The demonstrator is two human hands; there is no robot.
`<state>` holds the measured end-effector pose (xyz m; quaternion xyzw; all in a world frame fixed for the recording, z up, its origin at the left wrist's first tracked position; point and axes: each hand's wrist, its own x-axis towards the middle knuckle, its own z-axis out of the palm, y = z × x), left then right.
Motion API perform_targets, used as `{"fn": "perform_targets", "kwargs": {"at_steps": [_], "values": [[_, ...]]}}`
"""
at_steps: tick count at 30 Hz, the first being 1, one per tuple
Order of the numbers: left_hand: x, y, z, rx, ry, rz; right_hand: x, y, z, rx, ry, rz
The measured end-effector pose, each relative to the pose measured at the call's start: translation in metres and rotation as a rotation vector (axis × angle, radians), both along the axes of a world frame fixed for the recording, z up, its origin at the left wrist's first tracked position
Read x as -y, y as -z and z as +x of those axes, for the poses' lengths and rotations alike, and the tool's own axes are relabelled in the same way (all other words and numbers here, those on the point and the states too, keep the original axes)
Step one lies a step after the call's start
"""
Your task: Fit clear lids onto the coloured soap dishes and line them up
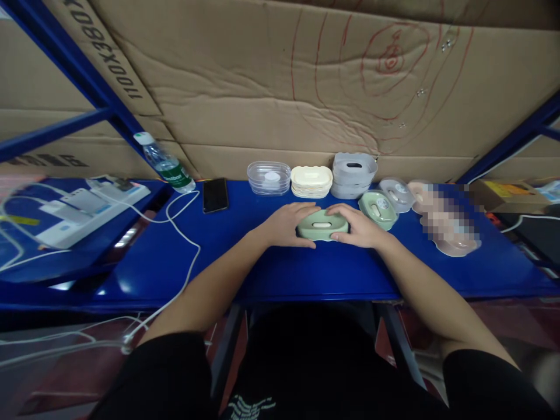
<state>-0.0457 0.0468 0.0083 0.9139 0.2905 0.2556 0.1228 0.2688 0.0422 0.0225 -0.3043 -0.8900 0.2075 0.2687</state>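
Observation:
A pale green soap box with a small whitish oval in its middle sits on the blue table in front of me. My left hand grips its left end, thumb at the near side and fingers along the far side. On the right end, my right hand is closed in the same way. Beyond my hands stand a stack of clear lids, cream trays and nested grey box bases. A second green soap box with a clear lid lies just past my right hand.
A grey lidded box and pink boxes, partly blurred out, lie at the right. To the left are a phone, a water bottle, a white cable and a power strip. Cardboard closes off the back.

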Motion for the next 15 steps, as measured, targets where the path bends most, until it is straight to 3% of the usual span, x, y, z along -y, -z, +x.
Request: {"fn": "perform_targets", "kwargs": {"at_steps": [3, 10, 15], "values": [[0.001, 0.007, 0.004, 0.045, -0.006, -0.127, -0.001, 0.001, 0.000, -0.101, 0.039, -0.058], [-0.002, 0.024, 0.013, 0.393, -0.011, -0.284, -0.003, 0.012, -0.017, -0.454, 0.064, -0.252], [0.007, 0.024, 0.028, 0.501, -0.044, -0.335, 0.005, 0.016, -0.039, -0.529, 0.044, -0.259]]}}
